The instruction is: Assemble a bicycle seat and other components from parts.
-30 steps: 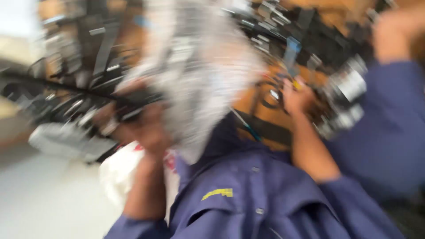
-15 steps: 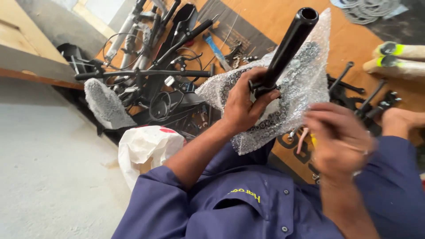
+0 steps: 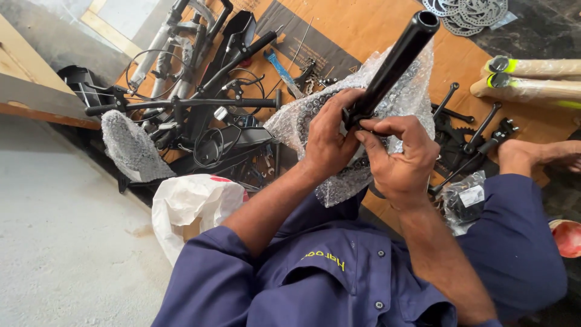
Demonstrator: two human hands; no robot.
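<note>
Fingers [image 3: 363, 130] on black tube [image 3: 396, 57], bubble wrap [image 3: 302, 121] behind.

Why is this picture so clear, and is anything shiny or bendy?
Head view: sharp, no motion blur; even daylight with soft shadows; the bubble wrap glints beside both hands; the black tube shows a faint sheen; edges look slightly stretched by the wide lens.

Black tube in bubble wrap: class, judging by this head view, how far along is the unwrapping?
Done: the upper end of the black tube stands bare above the bubble wrap. In hand: the left hand and right hand grip its lower end, where wrap hangs loose. Left: wrap around the base, and the wrapped tubes on the cardboard look untouched.
</note>
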